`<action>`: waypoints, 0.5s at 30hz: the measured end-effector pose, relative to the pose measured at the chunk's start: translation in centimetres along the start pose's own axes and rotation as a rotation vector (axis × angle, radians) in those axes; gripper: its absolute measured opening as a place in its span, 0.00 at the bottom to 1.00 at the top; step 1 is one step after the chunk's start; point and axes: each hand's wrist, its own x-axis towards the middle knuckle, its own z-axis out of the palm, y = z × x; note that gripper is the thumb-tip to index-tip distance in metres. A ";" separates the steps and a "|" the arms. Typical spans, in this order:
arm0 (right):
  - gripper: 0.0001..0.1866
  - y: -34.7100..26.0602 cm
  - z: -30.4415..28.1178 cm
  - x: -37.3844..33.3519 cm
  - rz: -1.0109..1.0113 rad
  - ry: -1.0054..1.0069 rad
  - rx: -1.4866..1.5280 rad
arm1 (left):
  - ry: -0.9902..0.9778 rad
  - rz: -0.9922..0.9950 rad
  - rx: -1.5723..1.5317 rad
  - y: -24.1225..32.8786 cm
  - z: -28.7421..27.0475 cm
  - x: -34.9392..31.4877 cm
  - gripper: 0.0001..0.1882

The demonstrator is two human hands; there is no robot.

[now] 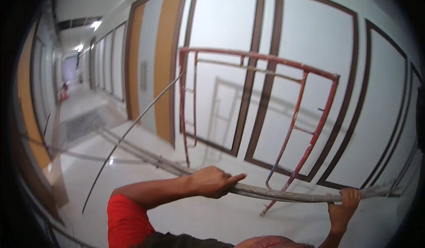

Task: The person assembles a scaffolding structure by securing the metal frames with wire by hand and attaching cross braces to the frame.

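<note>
Across the front of me runs a bundle of long grey metal poles (283, 195), their surfaces worn and stained. My left hand (211, 181) is closed around them near the middle, with its index finger stretched out along the poles. Farther right, my right hand (347, 202) grips the same bundle, fingers wrapped over the top. The poles reach from the far left floor area to the right side of the view. Just beyond them stands a red, paint-splashed scaffold frame (259, 56), upright by the wall.
A thin dark rod (128, 135) slants from the frame's left leg down to the left. White wall panels with brown trim (310, 40) line the far side, beside a wooden double door (166, 62). A long corridor with a shiny tiled floor (93, 159) stretches away left.
</note>
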 end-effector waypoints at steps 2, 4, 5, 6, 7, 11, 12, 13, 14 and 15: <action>0.23 4.8 0.2 -2.1 0.013 -0.071 0.003 | -0.065 0.022 0.001 3.2 0.7 3.0 0.35; 0.22 9.6 2.2 -2.5 0.054 -0.091 -0.001 | -0.060 0.012 0.010 6.2 2.3 4.8 0.35; 0.20 10.3 1.2 -3.1 0.057 -0.124 -0.090 | -0.092 0.034 -0.004 7.3 2.8 6.4 0.36; 0.20 11.9 1.3 -3.7 0.014 -0.183 -0.065 | -0.111 0.048 0.018 8.6 3.5 7.6 0.36; 0.20 13.6 1.4 -4.4 0.055 -0.169 -0.088 | -0.107 0.058 -0.016 9.9 3.9 8.5 0.35; 0.18 19.3 -1.3 -4.0 -0.179 -0.150 -0.183 | -0.129 0.095 -0.069 15.0 4.4 10.8 0.35; 0.22 20.1 -1.5 -3.3 -0.427 -0.002 -0.265 | -0.146 0.032 -0.081 16.6 4.4 11.0 0.35; 0.20 21.1 -2.1 -2.9 -0.416 0.027 -0.209 | -0.065 0.079 -0.085 17.8 4.3 11.3 0.34; 0.19 22.2 -3.1 -3.0 -0.399 0.053 -0.167 | 0.020 0.138 -0.091 18.9 4.0 11.2 0.33; 0.19 23.1 -3.8 -3.1 -0.417 0.032 -0.145 | 0.015 0.110 -0.111 19.9 3.6 11.0 0.33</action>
